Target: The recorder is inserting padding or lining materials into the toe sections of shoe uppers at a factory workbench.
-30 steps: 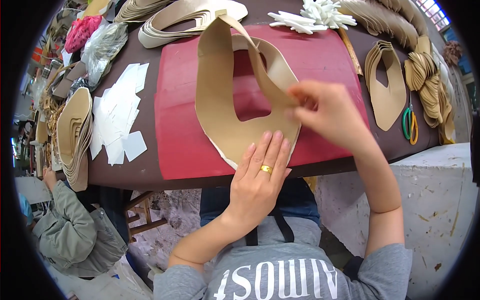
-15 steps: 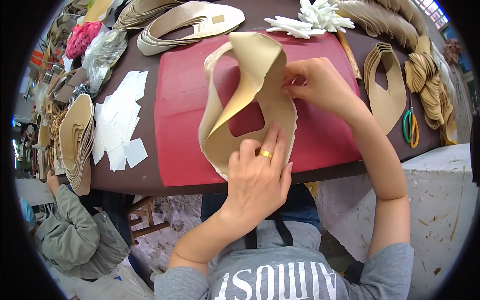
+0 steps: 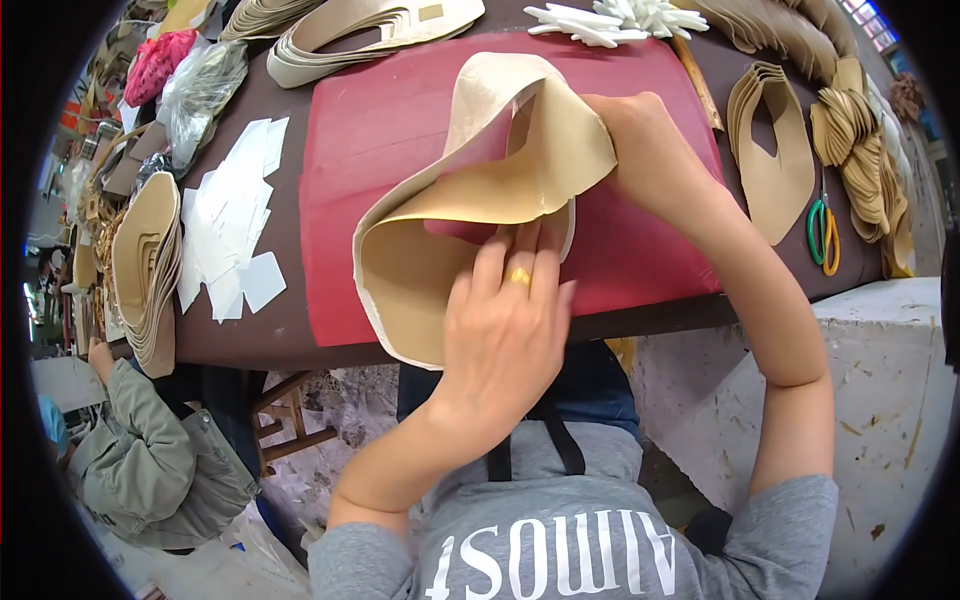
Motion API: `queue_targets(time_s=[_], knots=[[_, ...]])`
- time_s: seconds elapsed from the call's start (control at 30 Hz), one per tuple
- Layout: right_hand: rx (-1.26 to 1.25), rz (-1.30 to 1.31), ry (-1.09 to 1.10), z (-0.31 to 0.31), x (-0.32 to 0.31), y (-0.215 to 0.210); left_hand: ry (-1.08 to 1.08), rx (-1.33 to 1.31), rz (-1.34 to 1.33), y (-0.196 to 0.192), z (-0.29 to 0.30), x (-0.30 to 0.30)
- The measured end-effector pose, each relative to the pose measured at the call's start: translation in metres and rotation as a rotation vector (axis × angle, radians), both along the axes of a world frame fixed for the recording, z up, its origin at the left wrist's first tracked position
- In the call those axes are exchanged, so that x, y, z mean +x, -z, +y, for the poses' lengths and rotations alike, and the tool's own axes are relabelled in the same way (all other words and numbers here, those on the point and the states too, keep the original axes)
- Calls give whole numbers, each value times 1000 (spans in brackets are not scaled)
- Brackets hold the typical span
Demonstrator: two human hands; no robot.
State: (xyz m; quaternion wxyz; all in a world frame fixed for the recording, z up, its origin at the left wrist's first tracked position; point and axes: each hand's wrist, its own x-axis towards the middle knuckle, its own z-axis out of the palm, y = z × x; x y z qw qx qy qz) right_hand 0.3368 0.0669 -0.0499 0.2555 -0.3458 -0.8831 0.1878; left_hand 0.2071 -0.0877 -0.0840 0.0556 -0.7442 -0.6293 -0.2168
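A beige shoe upper (image 3: 420, 290) with a pale, rough-cut edge lies over the red mat (image 3: 370, 130), its far part lifted and folded over toward me. My left hand (image 3: 505, 325), with a gold ring, reaches into the near part. Its fingers are stretched out and pressed flat on the inner face, the tips partly under the fold. At the right side of the fold, my right hand (image 3: 640, 140) holds the raised edge; its fingertips are hidden behind the upper.
White card pieces (image 3: 230, 220) lie left of the mat, beside stacked uppers (image 3: 150, 270). More uppers (image 3: 780, 180) and green-orange scissors (image 3: 822, 235) are at right. White strips (image 3: 630, 22) and a wooden stick (image 3: 695, 80) lie beyond. A co-worker's grey-green sleeve (image 3: 140, 430) shows at left.
My right hand has moved up and turned, lifting the upper's far part and folding it over. The upper's near end has swung left. My left fingers have slid farther under the fold.
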Motion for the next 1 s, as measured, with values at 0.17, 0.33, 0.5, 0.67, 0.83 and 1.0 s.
queue_targets(time_s=[0.17, 0.33, 0.5, 0.67, 0.83, 1.0], knots=[[64, 201, -139, -17, -15, -17, -110, 32, 78, 11, 30, 8], [74, -270, -42, 16, -7, -29, 54, 37, 181, 6, 36, -5], [170, -191, 53, 12, 6, 0, 33, 122, 78, 18, 21, -2], [146, -98, 74, 18, 9, 8, -25, 68, 185, -2, 54, 10], [565, -308, -86, -18, -16, -13, 91, 153, 89, 17, 63, -6], [378, -239, 81, 32, 16, -4, -236, 109, 387, 23, 60, 32]])
